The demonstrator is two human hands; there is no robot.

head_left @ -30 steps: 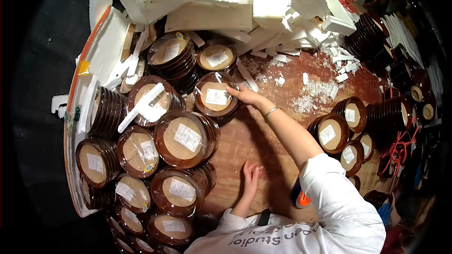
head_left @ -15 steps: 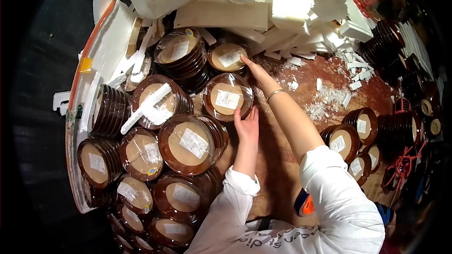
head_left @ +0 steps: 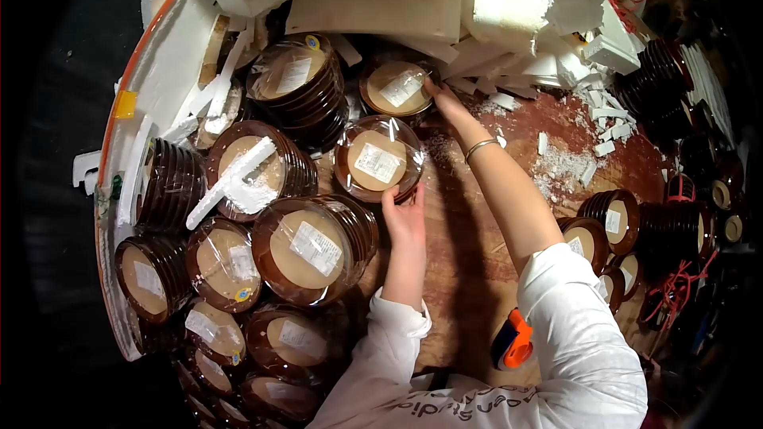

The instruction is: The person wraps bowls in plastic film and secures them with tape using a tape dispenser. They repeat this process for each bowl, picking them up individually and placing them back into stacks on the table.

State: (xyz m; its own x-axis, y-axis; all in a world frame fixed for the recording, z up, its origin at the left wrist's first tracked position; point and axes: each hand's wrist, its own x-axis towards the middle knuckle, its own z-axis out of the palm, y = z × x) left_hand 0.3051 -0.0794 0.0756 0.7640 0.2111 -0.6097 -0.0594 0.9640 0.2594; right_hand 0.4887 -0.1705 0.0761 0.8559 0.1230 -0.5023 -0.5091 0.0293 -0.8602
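Observation:
Shrink-wrapped stacks of round brown dishes with tan centres and white labels fill the left side. My left hand grips the lower edge of a wrapped dish stack, its fingers partly hidden beneath it. Just above, my right hand touches the right edge of another wrapped stack; the fingers are partly out of sight behind the rim. To the left stand a tall stack and a stack with white foam pieces on top. A larger stack leans below my left hand's dishes.
White foam blocks are piled at the back. Foam crumbs lie on the wooden surface. More brown dish stacks and red string are at the right. An orange and dark tape dispenser sits near my body.
The stack at my left hand has shifted slightly left and tilted, its side now showing. My right hand has moved a little right with the far stack. More of the tape dispenser shows.

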